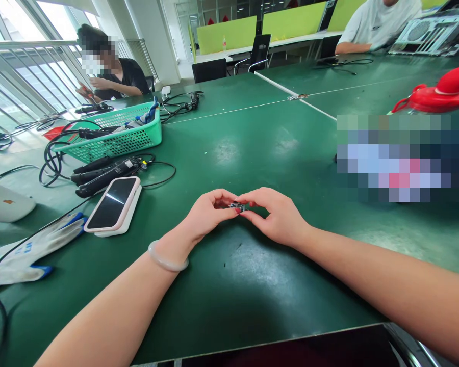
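Observation:
Low over the green tabletop (229, 163), both hands meet around a small dark and silvery part (237, 206), too small to make out its kind. My left hand (212, 211) comes from the left, a pale bangle (168, 259) on its wrist, and pinches the part between thumb and fingers. From the right, my right hand (277, 214) closes on the other side of the same part with thumb and fingertips. The fingers cover much of it. Nearest on the left lies a phone (112, 204) with a pink edge.
A green basket (126, 135) of tools and cables stands at the left, black corded tools (107, 173) before it. A work glove (34, 250) lies at the left edge. Two people sit across; a metal frame (430, 33) lies far right, a red object (439, 92) nearer.

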{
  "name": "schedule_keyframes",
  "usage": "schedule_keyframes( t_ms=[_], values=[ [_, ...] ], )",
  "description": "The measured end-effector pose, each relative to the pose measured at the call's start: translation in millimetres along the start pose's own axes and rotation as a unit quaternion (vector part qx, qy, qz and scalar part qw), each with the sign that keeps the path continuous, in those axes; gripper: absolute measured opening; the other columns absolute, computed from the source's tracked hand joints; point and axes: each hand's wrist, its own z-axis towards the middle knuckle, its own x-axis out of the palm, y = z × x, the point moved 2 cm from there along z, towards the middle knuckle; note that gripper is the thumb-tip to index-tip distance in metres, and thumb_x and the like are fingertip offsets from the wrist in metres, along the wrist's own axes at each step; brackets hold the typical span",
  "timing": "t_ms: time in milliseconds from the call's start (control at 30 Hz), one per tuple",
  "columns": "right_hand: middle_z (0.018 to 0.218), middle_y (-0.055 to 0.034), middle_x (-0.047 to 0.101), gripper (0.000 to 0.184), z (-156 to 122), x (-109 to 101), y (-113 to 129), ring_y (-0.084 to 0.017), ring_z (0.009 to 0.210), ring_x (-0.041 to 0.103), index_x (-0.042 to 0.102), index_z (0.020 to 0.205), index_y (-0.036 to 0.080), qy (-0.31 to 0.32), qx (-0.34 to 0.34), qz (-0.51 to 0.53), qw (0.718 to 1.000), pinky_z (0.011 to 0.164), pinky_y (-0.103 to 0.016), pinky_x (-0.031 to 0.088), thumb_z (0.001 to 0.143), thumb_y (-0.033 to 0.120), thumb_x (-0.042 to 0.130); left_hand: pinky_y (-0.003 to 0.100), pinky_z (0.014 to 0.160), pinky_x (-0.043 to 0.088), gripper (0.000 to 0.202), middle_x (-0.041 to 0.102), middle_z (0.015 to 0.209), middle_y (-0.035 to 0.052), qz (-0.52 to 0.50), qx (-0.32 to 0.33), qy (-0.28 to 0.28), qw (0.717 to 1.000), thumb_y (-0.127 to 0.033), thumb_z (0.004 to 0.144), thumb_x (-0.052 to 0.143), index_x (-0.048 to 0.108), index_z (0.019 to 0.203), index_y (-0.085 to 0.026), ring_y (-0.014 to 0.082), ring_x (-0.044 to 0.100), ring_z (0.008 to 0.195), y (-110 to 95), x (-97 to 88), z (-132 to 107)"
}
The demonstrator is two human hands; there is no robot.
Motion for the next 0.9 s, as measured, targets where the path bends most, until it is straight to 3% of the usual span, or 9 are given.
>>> schedule_keyframes(
  t_ms=[300, 500, 900],
  values=[
    [0.088, -0.0013, 0.070, 0.025, 1.6, -2.0, -2.5, -0.015, 0.077, 0.061, 0.067, 0.105, 0.024, 0.009, 0.062, 0.038, 0.997, 0.073, -0.030, 0.051, 0.081, 0.019, 0.062, 0.033, 0.089, 0.046, 0.032, 0.070, 0.093, 0.0064, 0.001, 0.001, 0.014, 1.000, -0.020, 0.067, 0.074, 0.066, 0.097, -0.012, 0.0151, 0.063, 0.086, 1.5, -2.4, 1.8],
    [0.084, 0.0007, 0.070, 0.015, 1.3, -5.6, -6.4, -0.014, 0.075, 0.062, 0.067, 0.095, 0.024, -0.002, 0.099, 0.032, 0.995, 0.073, -0.029, 0.051, 0.081, 0.021, 0.063, 0.033, 0.087, 0.048, 0.038, 0.071, 0.097, 0.0075, 0.039, 0.021, 0.026, 0.999, -0.022, 0.069, 0.074, 0.067, 0.105, -0.015, 0.0168, 0.064, 0.089, 2.8, -3.6, 1.8],
    [0.093, 0.0018, 0.075, 0.012, 0.7, -10.3, -2.7, -0.015, 0.084, 0.069, 0.072, 0.090, 0.027, -0.062, 0.031, 0.026, 0.997, 0.079, -0.030, 0.053, 0.085, 0.025, 0.061, 0.034, 0.089, 0.049, 0.036, 0.073, 0.095, 0.0066, 0.004, 0.045, 0.021, 0.999, -0.027, 0.070, 0.074, 0.066, 0.103, -0.015, 0.0170, 0.067, 0.090, 2.1, -0.9, 0.6]
  ],
)
